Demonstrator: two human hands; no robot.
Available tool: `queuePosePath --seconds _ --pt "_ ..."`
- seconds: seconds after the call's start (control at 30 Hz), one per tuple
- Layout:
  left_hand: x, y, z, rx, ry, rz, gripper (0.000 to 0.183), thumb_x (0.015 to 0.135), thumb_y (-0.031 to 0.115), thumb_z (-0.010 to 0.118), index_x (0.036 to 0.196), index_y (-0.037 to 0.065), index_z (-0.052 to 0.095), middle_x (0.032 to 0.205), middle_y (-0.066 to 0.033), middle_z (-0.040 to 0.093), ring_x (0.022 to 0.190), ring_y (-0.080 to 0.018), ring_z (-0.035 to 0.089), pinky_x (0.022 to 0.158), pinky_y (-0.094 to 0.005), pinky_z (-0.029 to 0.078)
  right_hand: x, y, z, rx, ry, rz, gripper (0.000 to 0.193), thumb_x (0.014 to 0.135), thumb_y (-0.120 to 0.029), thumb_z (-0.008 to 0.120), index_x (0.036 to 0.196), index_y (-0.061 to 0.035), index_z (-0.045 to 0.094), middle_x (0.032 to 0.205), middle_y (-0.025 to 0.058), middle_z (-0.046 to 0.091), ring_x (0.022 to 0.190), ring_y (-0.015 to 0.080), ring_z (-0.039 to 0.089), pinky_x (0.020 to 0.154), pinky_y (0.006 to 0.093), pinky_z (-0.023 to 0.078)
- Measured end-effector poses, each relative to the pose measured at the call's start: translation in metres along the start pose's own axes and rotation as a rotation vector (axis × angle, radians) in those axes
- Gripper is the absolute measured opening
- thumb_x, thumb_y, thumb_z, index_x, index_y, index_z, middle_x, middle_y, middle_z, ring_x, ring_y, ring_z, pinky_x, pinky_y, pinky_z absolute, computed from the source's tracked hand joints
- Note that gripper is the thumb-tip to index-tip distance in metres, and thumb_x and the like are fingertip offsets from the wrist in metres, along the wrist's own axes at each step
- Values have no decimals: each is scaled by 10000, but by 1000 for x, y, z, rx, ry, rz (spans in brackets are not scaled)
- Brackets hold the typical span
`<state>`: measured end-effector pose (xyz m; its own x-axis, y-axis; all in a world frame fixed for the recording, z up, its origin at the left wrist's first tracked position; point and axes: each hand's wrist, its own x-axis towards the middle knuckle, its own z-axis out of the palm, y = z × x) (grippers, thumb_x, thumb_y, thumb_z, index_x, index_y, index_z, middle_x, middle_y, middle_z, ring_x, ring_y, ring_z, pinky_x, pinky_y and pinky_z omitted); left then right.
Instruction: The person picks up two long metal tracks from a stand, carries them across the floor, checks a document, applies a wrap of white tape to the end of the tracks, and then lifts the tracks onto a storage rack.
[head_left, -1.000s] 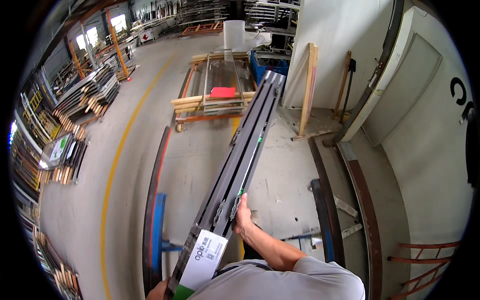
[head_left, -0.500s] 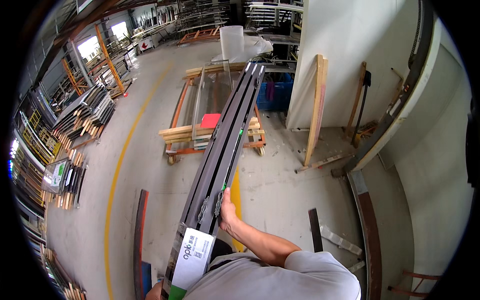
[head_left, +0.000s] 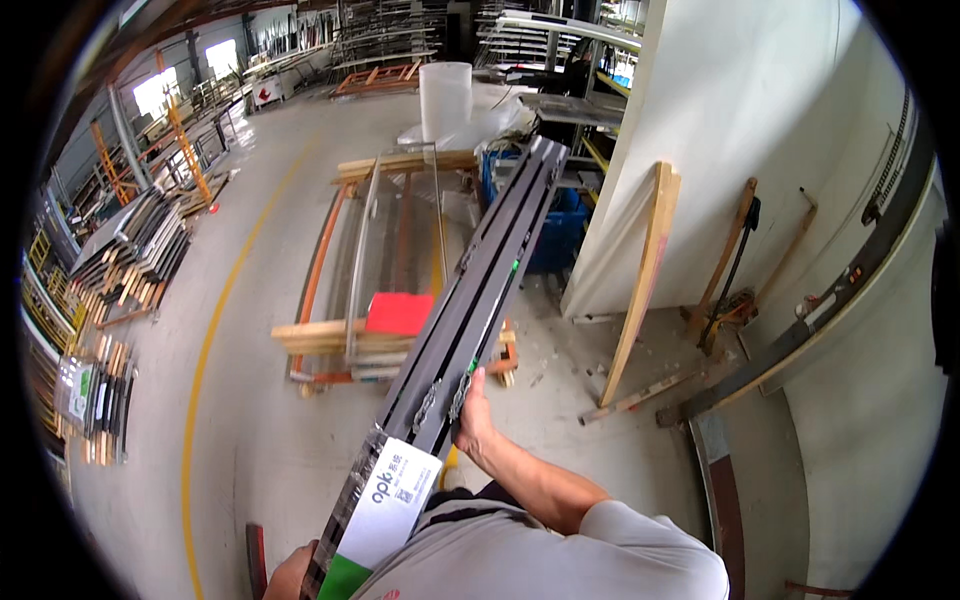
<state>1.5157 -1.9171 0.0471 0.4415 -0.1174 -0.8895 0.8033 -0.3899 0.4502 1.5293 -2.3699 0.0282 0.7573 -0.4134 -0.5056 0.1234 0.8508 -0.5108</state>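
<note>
A long bundle of dark grey metal profiles [head_left: 462, 318] slants from my body up toward the far right. Silvery hardware pieces in clear wrap [head_left: 424, 405] are fixed along it, and a white and green label [head_left: 385, 500] covers its near end. My right hand [head_left: 474, 425] grips the bundle's right side, thumb on top and fingers hidden beneath. At the lower left, my left hand [head_left: 290, 576] is closed against the near end's left edge, its fingers mostly out of sight underneath.
Ahead stands a low orange-framed cart [head_left: 323, 265] bearing wooden planks [head_left: 330, 336], a glass panel and a red sheet [head_left: 400, 314]. Wooden boards [head_left: 643, 285] lean against the white wall [head_left: 720, 130] on the right. Stacked frames [head_left: 135, 262] line the left, beyond a yellow floor line [head_left: 208, 345].
The cart and leaning boards appear nearer and lower in view as I move forward. The bundle's far end has swung slightly right. Both hands keep their hold.
</note>
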Motion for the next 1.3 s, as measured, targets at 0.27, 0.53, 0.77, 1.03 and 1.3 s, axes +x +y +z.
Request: queuePosePath --seconds 0.27,0.53,0.77,1.03,1.3 --pt "59 196 69 52 -29 24 532 1031 463 432 1351 67 586 1197 -150 682 1073 -299 670 955 -458 530 109 -107 53 25 56 67 784 1008 -689 327 1448 -55 459 1378 148 580 1221 308 591 1037 519 491" --pt "110 336 161 33 -86 52 537 1031 468 436 1359 69 581 1209 -148 678 1081 -300 668 960 -461 529 191 -203 60 78 101 -32 755 1019 -636 397 1440 -10 402 1322 153 581 1175 302 614 1009 509 516" --pt "146 432 213 22 -165 56 542 1030 472 439 1367 71 577 1221 -147 674 1088 -301 666 965 -463 527 231 -275 97 48 121 -118 556 1058 -572 366 1357 -122 493 1249 81 609 1123 242 606 1008 445 498" --pt "206 532 249 51 -331 29 548 1029 477 442 1375 73 571 1234 -146 669 1097 -302 664 971 -466 526 318 -280 109 93 183 -133 616 1027 -617 409 1314 -80 500 1195 94 626 1040 237 643 893 458 565" --pt "267 617 269 71 -541 -40 554 1028 482 446 1383 75 566 1246 -145 665 1105 -304 661 976 -469 524 373 -283 173 106 238 -192 707 1008 -599 486 1276 56 471 1135 168 649 964 243 680 831 443 592"
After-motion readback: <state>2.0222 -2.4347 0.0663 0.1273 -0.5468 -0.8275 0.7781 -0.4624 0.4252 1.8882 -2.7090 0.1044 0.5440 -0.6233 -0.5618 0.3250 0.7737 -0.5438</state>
